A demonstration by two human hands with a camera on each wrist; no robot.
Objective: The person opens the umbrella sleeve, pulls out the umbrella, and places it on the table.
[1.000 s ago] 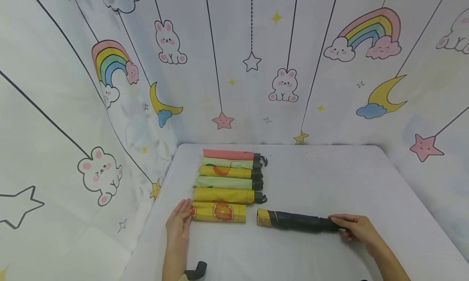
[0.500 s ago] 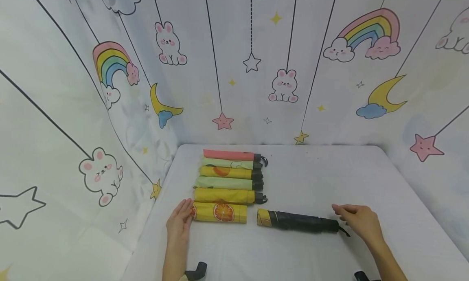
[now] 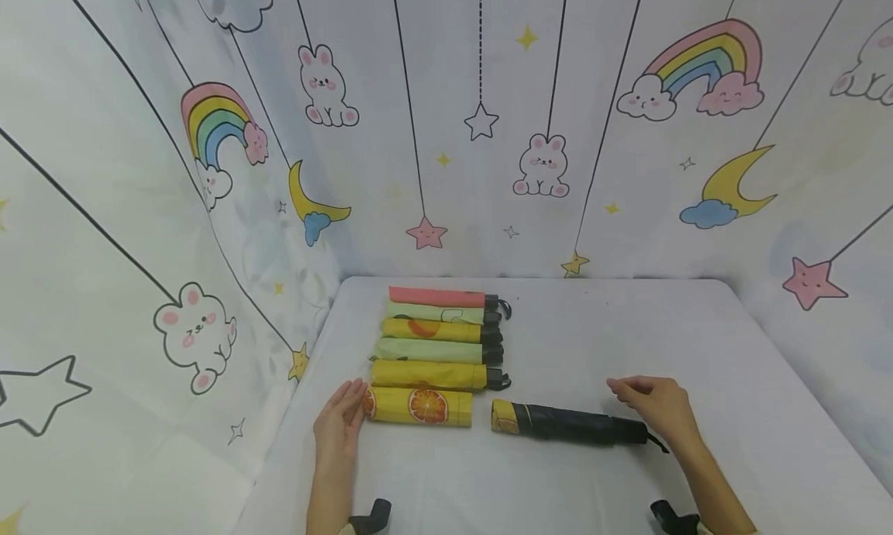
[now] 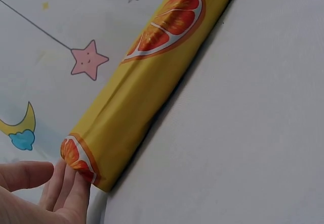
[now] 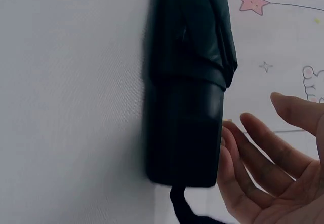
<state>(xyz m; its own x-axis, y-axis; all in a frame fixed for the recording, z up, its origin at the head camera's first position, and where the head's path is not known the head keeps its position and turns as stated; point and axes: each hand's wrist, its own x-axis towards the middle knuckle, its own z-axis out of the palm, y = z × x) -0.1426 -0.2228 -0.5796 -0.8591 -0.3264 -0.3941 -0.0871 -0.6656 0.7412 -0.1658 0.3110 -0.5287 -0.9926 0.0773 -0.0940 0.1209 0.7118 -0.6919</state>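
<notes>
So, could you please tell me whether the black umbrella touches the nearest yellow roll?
No, the head view shows a strip of white table between the black umbrella and the yellow roll.

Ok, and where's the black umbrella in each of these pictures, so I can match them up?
Head: the black umbrella lies below and right of centre, near the right hand.
Left wrist: not in it.
Right wrist: running down from the top edge, slightly right of centre, strap at the bottom.
Shared landmark: the white tabletop, visible in all three views.
</notes>
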